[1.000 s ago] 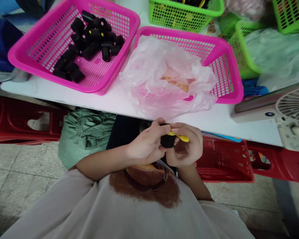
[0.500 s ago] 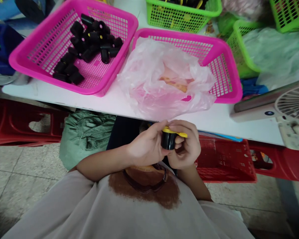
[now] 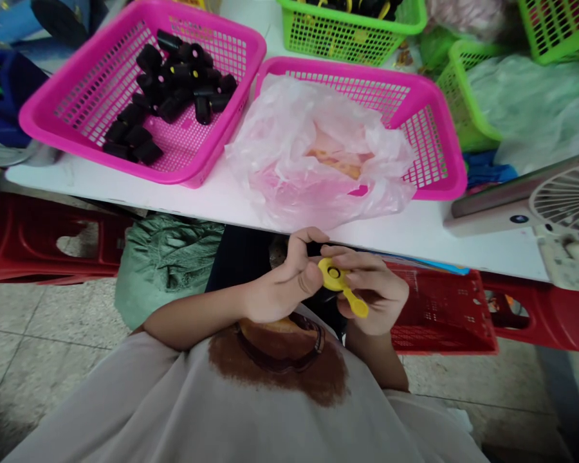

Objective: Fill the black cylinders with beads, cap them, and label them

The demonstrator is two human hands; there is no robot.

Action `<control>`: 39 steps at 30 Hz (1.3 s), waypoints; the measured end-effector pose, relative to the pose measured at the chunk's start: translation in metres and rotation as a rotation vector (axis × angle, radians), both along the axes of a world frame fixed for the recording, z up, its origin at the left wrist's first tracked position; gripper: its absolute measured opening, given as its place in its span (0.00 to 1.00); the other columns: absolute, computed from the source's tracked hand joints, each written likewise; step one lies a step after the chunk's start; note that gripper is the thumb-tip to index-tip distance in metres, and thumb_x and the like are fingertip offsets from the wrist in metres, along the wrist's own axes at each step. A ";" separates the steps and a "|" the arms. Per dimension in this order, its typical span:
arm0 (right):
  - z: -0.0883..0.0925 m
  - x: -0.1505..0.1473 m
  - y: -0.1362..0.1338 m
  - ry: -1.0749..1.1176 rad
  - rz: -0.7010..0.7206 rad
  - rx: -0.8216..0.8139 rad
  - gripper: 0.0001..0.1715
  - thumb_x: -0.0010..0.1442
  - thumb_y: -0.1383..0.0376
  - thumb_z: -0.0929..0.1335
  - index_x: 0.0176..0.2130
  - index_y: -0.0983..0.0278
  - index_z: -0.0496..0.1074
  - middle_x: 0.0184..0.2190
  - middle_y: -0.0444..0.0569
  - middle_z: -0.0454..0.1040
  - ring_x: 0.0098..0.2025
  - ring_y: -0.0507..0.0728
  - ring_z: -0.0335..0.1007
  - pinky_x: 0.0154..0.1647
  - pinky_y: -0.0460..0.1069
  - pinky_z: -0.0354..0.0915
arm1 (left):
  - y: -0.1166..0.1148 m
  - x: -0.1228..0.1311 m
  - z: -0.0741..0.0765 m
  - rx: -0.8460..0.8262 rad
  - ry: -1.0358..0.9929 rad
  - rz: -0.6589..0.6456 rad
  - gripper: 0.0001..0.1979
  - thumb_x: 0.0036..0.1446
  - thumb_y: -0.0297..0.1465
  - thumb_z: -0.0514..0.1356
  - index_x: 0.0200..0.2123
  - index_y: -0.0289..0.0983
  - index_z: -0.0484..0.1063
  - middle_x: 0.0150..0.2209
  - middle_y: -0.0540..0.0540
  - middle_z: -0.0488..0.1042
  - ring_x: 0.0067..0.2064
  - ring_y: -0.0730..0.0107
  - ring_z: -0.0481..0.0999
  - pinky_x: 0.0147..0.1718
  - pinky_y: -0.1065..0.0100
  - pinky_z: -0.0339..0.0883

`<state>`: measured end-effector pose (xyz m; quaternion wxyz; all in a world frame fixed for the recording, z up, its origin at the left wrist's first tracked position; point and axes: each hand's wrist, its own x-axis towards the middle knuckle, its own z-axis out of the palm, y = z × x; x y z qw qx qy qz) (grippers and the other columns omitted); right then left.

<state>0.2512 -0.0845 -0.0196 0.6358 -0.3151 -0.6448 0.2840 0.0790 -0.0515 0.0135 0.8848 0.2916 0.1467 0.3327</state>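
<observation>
A small black cylinder (image 3: 322, 294) with a round yellow cap (image 3: 331, 273) is between my hands, just below the table's front edge. The cap's ring faces up toward me, and its yellow tab (image 3: 359, 306) points down to the right. My right hand (image 3: 379, 290) is closed around the piece from the right, fingers over the cap's edge. On the other side, my left hand (image 3: 284, 276) has its thumb by the cap's left rim. Its index finger is arched up, apart from the thumb; the other left fingers are hidden. Most of the black body is covered.
Several black cylinders (image 3: 176, 74) lie in a pink basket (image 3: 195, 164) at the left. A plastic bag (image 3: 280, 148) fills much of another pink basket (image 3: 444, 122). A fan (image 3: 506, 209) stands at the right, with green baskets (image 3: 338, 35) behind. Below is a red crate (image 3: 444, 308).
The piece has turned from side-on to cap facing me, its tab swinging downward. My left index finger has lifted and the left grip has loosened. My right hand has shifted slightly right.
</observation>
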 end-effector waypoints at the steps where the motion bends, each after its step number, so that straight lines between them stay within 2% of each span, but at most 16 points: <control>1: -0.001 0.002 0.000 0.001 0.019 -0.007 0.09 0.71 0.55 0.75 0.50 0.47 0.84 0.46 0.45 0.86 0.54 0.60 0.86 0.53 0.58 0.85 | 0.002 -0.002 0.000 0.140 0.013 -0.019 0.27 0.67 0.51 0.71 0.54 0.47 0.60 0.46 0.52 0.76 0.41 0.72 0.81 0.51 0.63 0.74; 3: -0.002 0.003 -0.002 0.026 0.023 -0.094 0.05 0.70 0.52 0.76 0.45 0.45 0.85 0.48 0.44 0.86 0.56 0.61 0.86 0.54 0.61 0.84 | 0.007 -0.006 -0.001 0.441 0.078 -0.001 0.20 0.73 0.49 0.64 0.54 0.48 0.59 0.48 0.49 0.76 0.47 0.68 0.81 0.56 0.60 0.72; 4: -0.002 0.003 -0.003 0.056 0.008 -0.162 0.08 0.68 0.49 0.77 0.46 0.45 0.85 0.51 0.45 0.85 0.58 0.62 0.85 0.56 0.62 0.84 | 0.010 -0.008 -0.001 0.564 0.143 0.026 0.17 0.74 0.47 0.63 0.53 0.47 0.61 0.49 0.47 0.77 0.52 0.64 0.80 0.60 0.57 0.70; 6: -0.001 -0.001 -0.004 0.128 0.003 -0.303 0.24 0.63 0.43 0.79 0.56 0.44 0.83 0.55 0.48 0.84 0.58 0.63 0.84 0.59 0.63 0.82 | 0.017 -0.012 -0.001 0.764 0.305 0.075 0.13 0.71 0.45 0.64 0.49 0.44 0.69 0.49 0.42 0.79 0.58 0.55 0.78 0.67 0.52 0.62; 8: 0.000 -0.006 -0.005 0.189 0.072 -0.450 0.35 0.60 0.41 0.80 0.62 0.47 0.79 0.53 0.49 0.84 0.54 0.60 0.85 0.55 0.58 0.83 | 0.024 -0.016 0.000 0.887 0.459 0.104 0.13 0.64 0.44 0.68 0.42 0.43 0.74 0.48 0.40 0.81 0.59 0.48 0.77 0.70 0.48 0.54; 10: 0.001 -0.012 -0.005 0.240 0.177 -0.579 0.30 0.61 0.43 0.80 0.57 0.51 0.81 0.46 0.47 0.86 0.45 0.56 0.85 0.45 0.51 0.82 | 0.030 -0.020 0.002 0.959 0.567 0.121 0.12 0.59 0.43 0.71 0.38 0.42 0.76 0.48 0.41 0.83 0.57 0.46 0.76 0.70 0.47 0.47; 13: 0.002 -0.017 -0.009 0.269 0.235 -0.698 0.27 0.60 0.42 0.81 0.49 0.56 0.83 0.38 0.45 0.85 0.36 0.54 0.82 0.37 0.49 0.80 | 0.033 -0.025 0.006 1.021 0.625 0.059 0.10 0.60 0.42 0.69 0.34 0.43 0.77 0.47 0.44 0.85 0.54 0.49 0.75 0.69 0.48 0.44; 17: 0.003 -0.021 -0.013 0.225 0.197 -0.706 0.29 0.58 0.41 0.81 0.50 0.55 0.82 0.40 0.45 0.86 0.37 0.56 0.83 0.38 0.51 0.81 | 0.038 -0.030 0.009 1.093 0.613 -0.045 0.15 0.65 0.46 0.64 0.30 0.44 0.78 0.44 0.43 0.85 0.53 0.50 0.73 0.65 0.51 0.49; 20: 0.001 -0.019 -0.009 0.124 0.110 -0.575 0.25 0.63 0.44 0.80 0.51 0.54 0.82 0.43 0.47 0.87 0.42 0.57 0.85 0.43 0.53 0.83 | 0.045 -0.036 0.005 1.122 0.645 0.019 0.15 0.64 0.48 0.67 0.33 0.44 0.81 0.45 0.43 0.83 0.51 0.53 0.72 0.64 0.53 0.51; 23: -0.001 -0.014 -0.003 0.013 -0.055 -0.389 0.29 0.65 0.44 0.79 0.58 0.54 0.81 0.48 0.50 0.86 0.47 0.59 0.86 0.51 0.55 0.83 | 0.053 -0.043 0.001 1.154 0.697 0.114 0.17 0.61 0.50 0.71 0.33 0.43 0.81 0.40 0.45 0.79 0.50 0.55 0.71 0.64 0.54 0.52; 27: 0.002 -0.009 -0.001 -0.048 -0.073 -0.277 0.32 0.61 0.55 0.83 0.62 0.51 0.81 0.51 0.49 0.84 0.49 0.57 0.84 0.52 0.52 0.83 | 0.059 -0.047 0.001 1.241 0.714 0.043 0.15 0.67 0.50 0.63 0.41 0.47 0.83 0.42 0.46 0.77 0.47 0.59 0.68 0.57 0.53 0.55; 29: 0.005 -0.009 -0.002 -0.059 -0.060 -0.287 0.32 0.60 0.61 0.83 0.62 0.51 0.81 0.51 0.49 0.84 0.49 0.56 0.84 0.52 0.51 0.83 | 0.059 -0.048 0.003 1.252 0.711 0.036 0.17 0.68 0.52 0.62 0.45 0.47 0.83 0.43 0.46 0.77 0.45 0.59 0.67 0.54 0.53 0.55; 32: 0.007 -0.012 -0.003 -0.060 -0.072 -0.318 0.28 0.60 0.62 0.82 0.59 0.53 0.82 0.52 0.51 0.84 0.50 0.57 0.85 0.51 0.52 0.84 | 0.057 -0.050 0.006 1.231 0.739 0.070 0.20 0.66 0.53 0.62 0.46 0.45 0.82 0.45 0.44 0.79 0.45 0.59 0.68 0.56 0.50 0.54; 34: 0.007 -0.014 -0.003 -0.044 -0.079 -0.379 0.25 0.60 0.62 0.82 0.56 0.54 0.84 0.53 0.51 0.85 0.50 0.57 0.85 0.52 0.53 0.84 | 0.057 -0.051 0.007 1.211 0.737 0.088 0.19 0.64 0.51 0.63 0.44 0.45 0.82 0.46 0.43 0.80 0.45 0.57 0.70 0.57 0.48 0.52; 37: 0.004 -0.016 0.001 0.036 -0.010 -0.494 0.22 0.59 0.62 0.83 0.53 0.54 0.85 0.50 0.50 0.87 0.46 0.57 0.87 0.49 0.52 0.85 | 0.057 -0.055 0.006 1.193 0.705 0.133 0.15 0.61 0.49 0.66 0.41 0.45 0.81 0.43 0.43 0.81 0.45 0.56 0.71 0.56 0.48 0.51; 39: 0.002 -0.017 0.006 0.100 0.048 -0.525 0.22 0.57 0.62 0.84 0.50 0.55 0.86 0.46 0.49 0.88 0.44 0.57 0.88 0.49 0.52 0.85 | 0.056 -0.057 0.001 1.197 0.706 0.164 0.18 0.62 0.52 0.64 0.40 0.44 0.81 0.42 0.44 0.81 0.42 0.58 0.71 0.54 0.49 0.51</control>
